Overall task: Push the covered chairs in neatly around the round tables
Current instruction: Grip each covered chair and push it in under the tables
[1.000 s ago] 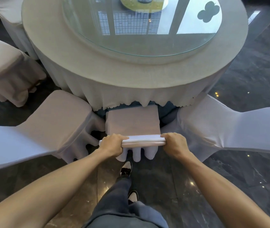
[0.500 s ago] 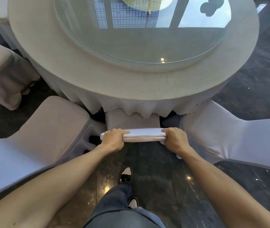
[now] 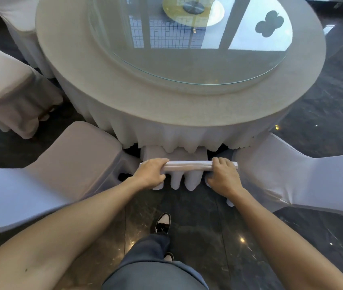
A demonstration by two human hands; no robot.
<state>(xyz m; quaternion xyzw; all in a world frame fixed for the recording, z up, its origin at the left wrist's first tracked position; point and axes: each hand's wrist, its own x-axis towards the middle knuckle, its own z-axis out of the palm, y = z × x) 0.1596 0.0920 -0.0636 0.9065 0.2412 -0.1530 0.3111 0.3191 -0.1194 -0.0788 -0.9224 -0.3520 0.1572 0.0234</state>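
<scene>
A white-covered chair (image 3: 187, 165) stands right in front of me, its seat almost wholly under the hanging cloth of the round table (image 3: 137, 109). Only the top of its backrest and a sliver of seat show. My left hand (image 3: 150, 172) grips the left end of the backrest top, my right hand (image 3: 224, 174) grips the right end. Both hands are closed over the fabric edge.
Another covered chair (image 3: 68, 164) stands at the left and one (image 3: 292, 176) at the right, both close beside the middle chair. More covered chairs (image 3: 9, 95) stand at the far left. A glass turntable (image 3: 187, 45) lies on the table. The floor is dark polished stone; my leg and shoe (image 3: 162, 223) are below.
The chair has slid forward under the tablecloth; a second ago most of its seat showed, now nearly all is hidden. Both hands kept their grip and moved forward with it.
</scene>
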